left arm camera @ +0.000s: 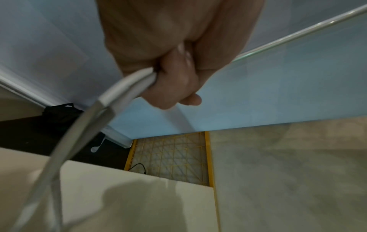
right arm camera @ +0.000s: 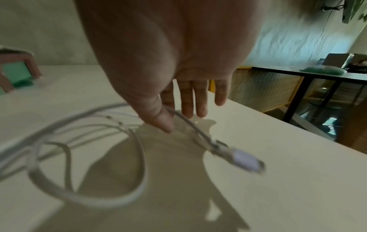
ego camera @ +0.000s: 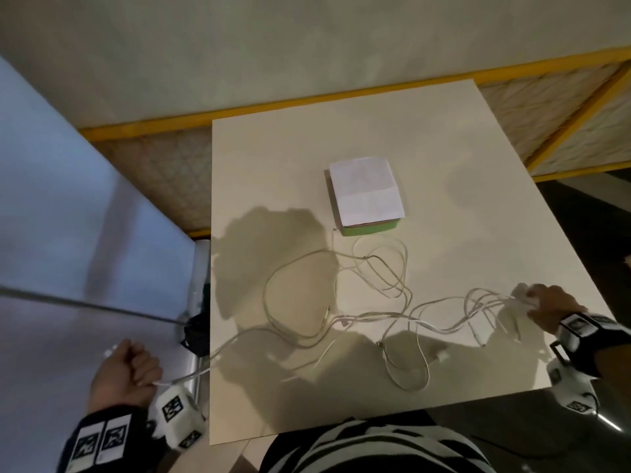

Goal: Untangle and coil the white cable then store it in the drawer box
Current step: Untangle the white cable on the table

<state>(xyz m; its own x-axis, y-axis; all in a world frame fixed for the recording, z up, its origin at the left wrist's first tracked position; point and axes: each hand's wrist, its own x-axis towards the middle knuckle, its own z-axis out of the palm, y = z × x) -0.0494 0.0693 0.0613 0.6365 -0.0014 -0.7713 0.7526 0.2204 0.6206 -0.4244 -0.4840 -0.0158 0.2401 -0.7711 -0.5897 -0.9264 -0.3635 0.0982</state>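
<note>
Tangled white cable [ego camera: 372, 315] sprawls in loops over the near half of the white table [ego camera: 444, 158]. My left hand [ego camera: 128, 367] hangs off the table's left edge as a fist around two cable strands [left arm camera: 119, 91]; the curled fingers [left arm camera: 174, 75] close on them. At the table's right edge my right hand [ego camera: 543, 307] pinches the cable between thumb and forefinger [right arm camera: 168, 113], just behind a connector [right arm camera: 246, 161]; its other fingers are straight. The drawer box [ego camera: 367, 192], white on top with a green drawer front [right arm camera: 15, 73], stands shut at the table's middle.
A pale blue-grey panel [ego camera: 51, 199] stands close on the left. A yellow-framed rack [ego camera: 153, 158] runs behind the table. A black object [ego camera: 196, 332] sits by the table's left edge. A black table [right arm camera: 317, 73] stands to the right.
</note>
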